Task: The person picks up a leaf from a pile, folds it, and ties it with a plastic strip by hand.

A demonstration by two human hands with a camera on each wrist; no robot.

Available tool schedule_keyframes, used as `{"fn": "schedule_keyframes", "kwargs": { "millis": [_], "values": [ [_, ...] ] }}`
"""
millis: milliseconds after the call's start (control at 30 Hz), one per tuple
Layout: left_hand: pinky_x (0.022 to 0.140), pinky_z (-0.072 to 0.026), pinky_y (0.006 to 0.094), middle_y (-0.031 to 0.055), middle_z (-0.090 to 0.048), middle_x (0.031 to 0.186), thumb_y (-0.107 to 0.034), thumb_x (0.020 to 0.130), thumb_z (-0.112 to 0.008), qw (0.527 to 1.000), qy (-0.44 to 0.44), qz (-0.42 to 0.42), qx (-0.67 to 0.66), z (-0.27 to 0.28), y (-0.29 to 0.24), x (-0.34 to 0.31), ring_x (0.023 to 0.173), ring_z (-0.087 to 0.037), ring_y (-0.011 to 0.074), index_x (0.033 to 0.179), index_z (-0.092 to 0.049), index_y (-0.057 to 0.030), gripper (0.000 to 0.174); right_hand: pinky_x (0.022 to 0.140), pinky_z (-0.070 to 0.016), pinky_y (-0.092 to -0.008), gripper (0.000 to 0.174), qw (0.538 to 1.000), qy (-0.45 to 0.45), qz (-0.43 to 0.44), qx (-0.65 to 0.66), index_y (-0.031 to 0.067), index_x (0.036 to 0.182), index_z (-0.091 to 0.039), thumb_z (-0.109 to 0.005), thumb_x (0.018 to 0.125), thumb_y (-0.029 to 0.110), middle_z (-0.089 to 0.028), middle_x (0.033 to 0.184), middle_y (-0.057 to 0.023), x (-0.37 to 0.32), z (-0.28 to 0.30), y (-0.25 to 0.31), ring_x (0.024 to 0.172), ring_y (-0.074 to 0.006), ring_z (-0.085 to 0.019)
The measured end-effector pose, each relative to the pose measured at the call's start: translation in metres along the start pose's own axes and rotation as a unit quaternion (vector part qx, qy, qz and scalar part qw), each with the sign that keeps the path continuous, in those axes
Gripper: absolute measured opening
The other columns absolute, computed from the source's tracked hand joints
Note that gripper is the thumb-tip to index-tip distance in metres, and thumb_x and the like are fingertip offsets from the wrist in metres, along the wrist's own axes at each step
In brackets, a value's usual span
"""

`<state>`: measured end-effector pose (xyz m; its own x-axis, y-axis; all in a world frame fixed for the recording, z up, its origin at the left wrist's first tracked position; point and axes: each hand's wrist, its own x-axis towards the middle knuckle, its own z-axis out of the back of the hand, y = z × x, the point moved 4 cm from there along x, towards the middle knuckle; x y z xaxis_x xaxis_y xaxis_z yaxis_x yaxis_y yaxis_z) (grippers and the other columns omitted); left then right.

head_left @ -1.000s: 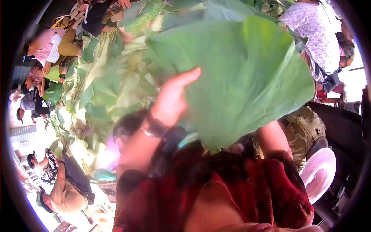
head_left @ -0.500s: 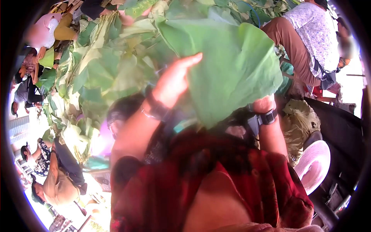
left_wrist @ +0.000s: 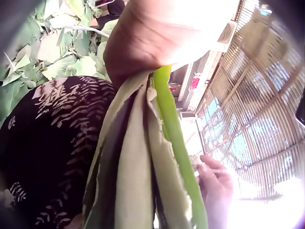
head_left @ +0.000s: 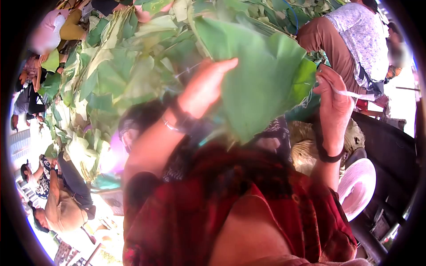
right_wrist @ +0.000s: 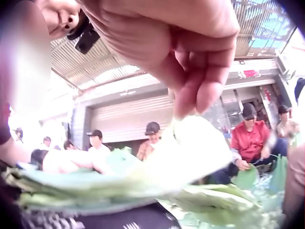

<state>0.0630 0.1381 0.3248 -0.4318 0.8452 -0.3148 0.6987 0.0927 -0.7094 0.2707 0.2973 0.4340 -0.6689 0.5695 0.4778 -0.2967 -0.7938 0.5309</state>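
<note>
Several large green leaves [head_left: 257, 71], stacked and folded into a fan, hang from my left hand [head_left: 202, 91], whose thumb lies over the near face. Their layered edges [left_wrist: 131, 176] droop below the left hand [left_wrist: 167, 38] in the left wrist view. My right hand [head_left: 335, 102] is raised just right of the leaves' edge, thumb and fingertips pinched together on a thin pale strip [head_left: 357, 95] trailing to the right. In the right wrist view the curled fingers of the right hand [right_wrist: 181, 52] are above an overexposed pale leaf area [right_wrist: 190, 148]; their exact contact there is unclear.
A large heap of leaves [head_left: 120, 75] spreads ahead and left. Close on the right sits a person in a patterned shirt [head_left: 359, 40]. Near my right arm are a pink hat [head_left: 358, 188] and a dried leaf bundle [head_left: 306, 153]. Other people sit at the left.
My right hand has come out from behind the leaves and risen beside their right edge, with the pale strip now showing. The leaves have shifted up and appear narrower.
</note>
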Motion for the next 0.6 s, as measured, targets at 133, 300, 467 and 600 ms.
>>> {"fn": "schedule_keyframes", "kwargs": {
  "millis": [133, 300, 467, 600],
  "values": [
    [0.079, -0.0562, 0.0319, 0.0095, -0.07, 0.1, -0.004, 0.092, -0.057, 0.993, -0.004, -0.105, 0.048, -0.017, 0.005, 0.0, 0.088, -0.068, 0.0184, 0.115, -0.063, 0.0029, 0.025, 0.06, -0.0534, -0.0312, 0.02, 0.986, 0.132, -0.066, 0.075, 0.0022, 0.108, -0.066, -0.062, 0.089, 0.001, -0.07, 0.09, -0.0129, 0.019, -0.025, 0.051, 0.062, -0.0195, -0.066],
    [0.081, -0.0512, 0.0299, 0.0066, -0.069, 0.101, -0.004, 0.087, -0.059, 0.96, -0.03, -0.182, 0.211, -0.015, -0.007, -0.001, 0.093, -0.063, 0.0141, 0.112, -0.063, 0.0001, 0.026, 0.054, -0.0461, -0.0236, 0.022, 0.968, 0.16, 0.149, 0.125, 0.0054, 0.116, -0.068, -0.062, 0.095, 0.008, -0.068, 0.084, -0.005, 0.02, -0.102, 0.06, 0.055, -0.0075, -0.053],
    [0.083, -0.052, 0.0275, 0.0081, -0.066, 0.109, -0.009, 0.093, -0.06, 0.96, -0.054, -0.181, 0.205, 0.005, -0.019, -0.012, 0.095, -0.063, 0.0121, 0.117, -0.059, -0.001, 0.025, 0.054, -0.0431, -0.0203, 0.026, 0.941, 0.248, -0.013, 0.23, 0.0047, 0.122, -0.066, -0.057, 0.099, 0.012, -0.064, 0.081, -0.0018, 0.02, -0.135, 0.045, 0.056, -0.0053, -0.05],
    [0.078, -0.0534, 0.0266, 0.0073, -0.065, 0.106, -0.012, 0.097, -0.059, 0.951, -0.139, -0.194, 0.195, 0.023, -0.02, -0.022, 0.092, -0.063, 0.0114, 0.125, -0.053, -0.0013, 0.031, 0.052, -0.0398, -0.0177, 0.026, 0.921, 0.26, -0.051, 0.285, 0.002, 0.122, -0.065, -0.055, 0.101, 0.014, -0.063, 0.08, 0.0001, 0.026, -0.142, 0.029, 0.054, -0.0034, -0.046]
  ]
}}
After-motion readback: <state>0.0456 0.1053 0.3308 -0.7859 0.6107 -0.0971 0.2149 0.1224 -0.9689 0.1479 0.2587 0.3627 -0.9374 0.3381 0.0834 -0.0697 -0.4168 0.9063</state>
